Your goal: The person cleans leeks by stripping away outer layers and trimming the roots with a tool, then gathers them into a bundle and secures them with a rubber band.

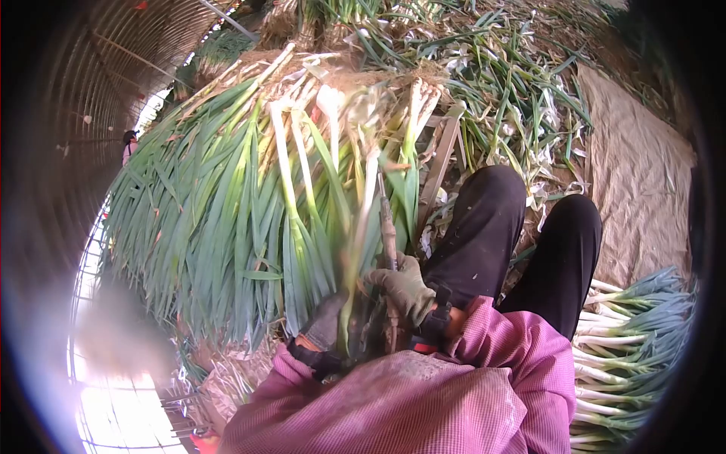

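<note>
My left hand (327, 321), in a dark glove, is closed round the leafy lower part of a long green onion (367, 197). This onion points away from me, its white shaft and root end blurred by motion. In my gloved right hand (408, 287) is a slim air blow gun (389, 227), its narrow metal tip close beside the onion's white shaft. Under and beyond both hands lies a big heap of green onions (219, 197), leaves toward me and roots at the far side. Several whiter stalks (283, 159) rest on top of it.
Stripped leaves (507, 91) litter the ground beyond my knees (491, 219). A wooden bar (439, 166) stands beside the heap. To the right are a brown sheet (635, 174) and a row of cleaned green onions (612, 356). Far left, a person (129, 147) is near the curved tunnel wall.
</note>
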Motion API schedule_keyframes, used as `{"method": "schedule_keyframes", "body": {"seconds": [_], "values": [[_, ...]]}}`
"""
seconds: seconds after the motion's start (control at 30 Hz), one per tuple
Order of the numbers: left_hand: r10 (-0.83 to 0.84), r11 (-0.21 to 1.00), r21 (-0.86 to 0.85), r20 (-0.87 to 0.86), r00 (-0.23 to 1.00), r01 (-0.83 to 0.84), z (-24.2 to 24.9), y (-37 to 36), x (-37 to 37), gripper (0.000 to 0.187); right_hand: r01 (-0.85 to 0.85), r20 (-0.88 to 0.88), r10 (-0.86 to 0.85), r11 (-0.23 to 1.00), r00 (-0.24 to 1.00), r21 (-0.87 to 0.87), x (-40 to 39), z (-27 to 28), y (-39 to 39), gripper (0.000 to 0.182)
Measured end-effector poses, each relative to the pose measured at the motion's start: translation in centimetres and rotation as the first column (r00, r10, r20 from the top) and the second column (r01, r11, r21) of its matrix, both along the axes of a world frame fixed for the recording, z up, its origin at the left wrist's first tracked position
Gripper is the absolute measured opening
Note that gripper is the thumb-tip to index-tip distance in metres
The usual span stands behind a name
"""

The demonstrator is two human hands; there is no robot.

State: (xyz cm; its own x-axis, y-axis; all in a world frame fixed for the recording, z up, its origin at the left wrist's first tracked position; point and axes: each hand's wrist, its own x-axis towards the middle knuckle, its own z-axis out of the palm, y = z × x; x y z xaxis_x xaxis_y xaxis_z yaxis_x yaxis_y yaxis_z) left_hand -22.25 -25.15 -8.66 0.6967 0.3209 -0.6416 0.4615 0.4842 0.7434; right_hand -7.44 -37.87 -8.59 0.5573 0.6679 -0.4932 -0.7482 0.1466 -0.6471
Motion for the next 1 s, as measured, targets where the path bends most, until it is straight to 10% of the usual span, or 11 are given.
{"method": "schedule_keyframes", "body": {"seconds": [0.3, 0.37, 0.47, 0.57, 0.6, 0.9, 1.0], "values": [[0.027, 0.626, 0.777, 0.069, 0.997, -0.07, 8.5, 16.7, 9.2, 0.035, 0.102, -0.044, -0.103, 0.995, 0.994, -0.019, 0.4, 0.8, -0.9, 0.019], [0.066, -0.248, 0.935, -0.246, 0.967, 0.254, 4.7, 24.9, 11.4, 0.032, 0.046, -0.135, -0.044, 0.999, 0.99, 0.006, 0.9, 2.2, -1.5, 0.019], [0.205, -0.789, 0.556, -0.167, 0.965, 0.263, 3.2, 19.1, 16.4, 0.033, 0.185, -0.162, -0.174, 0.981, 0.971, 0.054, 0.4, -1.2, 0.3, 0.015], [-0.261, -0.581, 0.785, -0.431, 0.864, 0.216, -1.1, 11.2, 19.8, 0.027, 0.212, -0.134, -0.205, 0.977, 0.97, 0.039, 1.1, -1.1, -0.1, 0.015], [-0.275, -0.367, 0.827, -0.534, 0.799, 0.427, 0.4, 6.6, 20.5, 0.03, 0.203, -0.144, -0.192, 0.977, 0.971, 0.062, 1.1, -1.4, -0.1, 0.02], [-0.195, -0.409, 0.857, -0.418, 0.887, 0.314, -8.0, 5.0, 26.9, 0.027, 0.188, -0.238, -0.166, 0.979, 0.957, 0.073, 2.4, -1.6, -0.1, 0.033], [-0.064, -0.126, 0.802, -0.594, 0.802, 0.584, -5.7, 4.0, 28.4, 0.039, 0.18, -0.26, -0.153, 0.98, 0.954, 0.084, 2.8, -1.2, 0.0, 0.032]]}}
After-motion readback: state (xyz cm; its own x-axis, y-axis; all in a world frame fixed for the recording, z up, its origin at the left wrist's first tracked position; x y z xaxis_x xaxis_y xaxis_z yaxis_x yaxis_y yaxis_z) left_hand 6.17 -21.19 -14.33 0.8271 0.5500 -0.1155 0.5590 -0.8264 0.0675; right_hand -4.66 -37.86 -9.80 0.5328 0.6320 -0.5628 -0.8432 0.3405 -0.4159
